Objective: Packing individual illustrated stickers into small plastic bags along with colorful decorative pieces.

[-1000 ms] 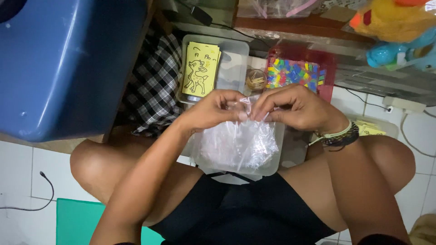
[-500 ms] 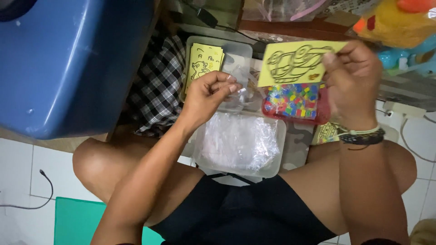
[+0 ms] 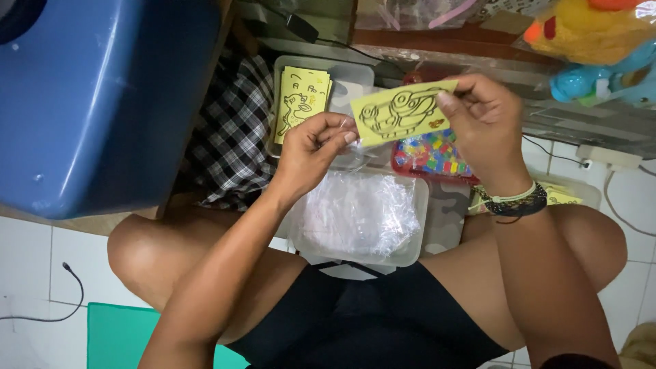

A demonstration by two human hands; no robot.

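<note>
A moment before, both hands were down together on the clear tub of plastic bags, but now the right hand had come up above the tub, pinching a yellow card with a black line drawing by its right end. The left hand had also lifted off the tub and was closed on the card's left end, with a thin clear sleeve in its fingers too. So the card was out and held up just above the tub, while more yellow cards sat in another box behind it.
</note>
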